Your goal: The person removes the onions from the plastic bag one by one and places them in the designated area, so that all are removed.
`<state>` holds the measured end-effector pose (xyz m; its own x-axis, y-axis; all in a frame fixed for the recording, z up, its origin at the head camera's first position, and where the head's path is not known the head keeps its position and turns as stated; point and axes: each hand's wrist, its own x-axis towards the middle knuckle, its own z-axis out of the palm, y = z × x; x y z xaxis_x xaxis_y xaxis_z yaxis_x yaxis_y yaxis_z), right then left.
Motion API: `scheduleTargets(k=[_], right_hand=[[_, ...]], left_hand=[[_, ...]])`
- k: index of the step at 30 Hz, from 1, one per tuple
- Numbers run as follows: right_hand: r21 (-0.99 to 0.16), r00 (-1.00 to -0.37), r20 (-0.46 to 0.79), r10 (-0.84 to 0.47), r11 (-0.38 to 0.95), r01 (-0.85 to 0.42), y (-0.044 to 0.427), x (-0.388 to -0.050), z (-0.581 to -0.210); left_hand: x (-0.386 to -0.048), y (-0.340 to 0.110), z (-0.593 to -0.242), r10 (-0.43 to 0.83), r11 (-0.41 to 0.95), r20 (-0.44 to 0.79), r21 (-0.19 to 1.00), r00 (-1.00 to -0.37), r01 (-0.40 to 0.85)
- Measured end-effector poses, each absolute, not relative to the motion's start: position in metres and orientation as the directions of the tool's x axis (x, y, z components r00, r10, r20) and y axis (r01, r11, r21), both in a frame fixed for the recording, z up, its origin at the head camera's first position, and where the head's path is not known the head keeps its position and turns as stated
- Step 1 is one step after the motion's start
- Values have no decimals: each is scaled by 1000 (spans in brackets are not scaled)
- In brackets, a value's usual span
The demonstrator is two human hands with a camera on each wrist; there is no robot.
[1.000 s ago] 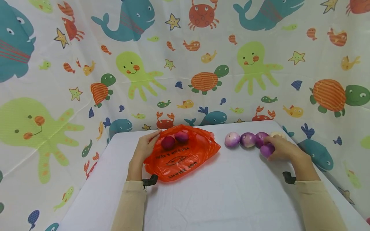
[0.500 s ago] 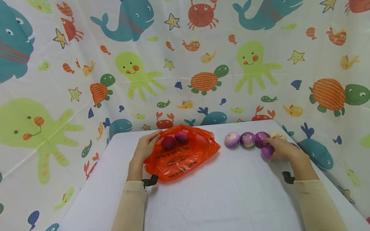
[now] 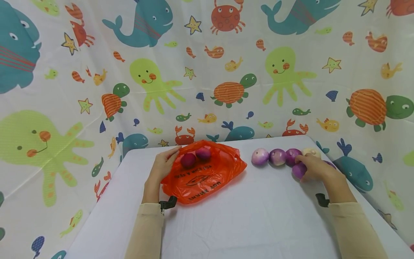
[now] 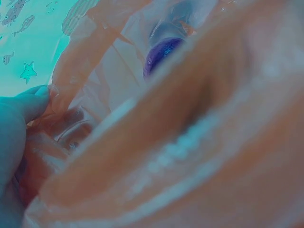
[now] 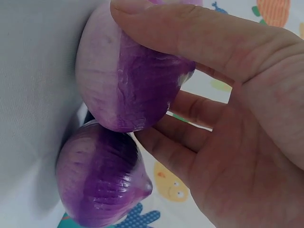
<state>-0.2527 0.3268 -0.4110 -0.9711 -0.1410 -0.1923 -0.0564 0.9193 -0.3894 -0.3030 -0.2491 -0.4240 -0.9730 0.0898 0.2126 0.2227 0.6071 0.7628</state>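
"THANK YOU" [image 3: 204, 191] on red bag [image 3: 223, 167]

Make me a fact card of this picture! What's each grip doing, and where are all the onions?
Left grip: holding the edge of a red-orange plastic bag
Right grip: thumb and fingers around a held red onion
Inside bag: two red onions
Row between bag and right grip: three red onions
Partly hidden by right grip: pale bulb
Table: white cloth
Backdrop: sea-animal print curtain
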Motion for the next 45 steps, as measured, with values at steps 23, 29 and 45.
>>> scheduleTargets(k=[23, 29, 45], right_hand=[[-452, -909, 384, -161, 826, -337, 290, -263, -386], [-480, -900, 393, -186, 794, -373, 247, -271, -384], [-496, -880, 378, -288, 740, -455, 169, -282, -384]], left_hand=[[-303, -248, -425, 99, 614, 196, 760, -976, 215], [-303, -248, -427, 105, 605, 209, 762, -972, 229], [-305, -247, -427, 108, 610, 233, 752, -967, 249]])
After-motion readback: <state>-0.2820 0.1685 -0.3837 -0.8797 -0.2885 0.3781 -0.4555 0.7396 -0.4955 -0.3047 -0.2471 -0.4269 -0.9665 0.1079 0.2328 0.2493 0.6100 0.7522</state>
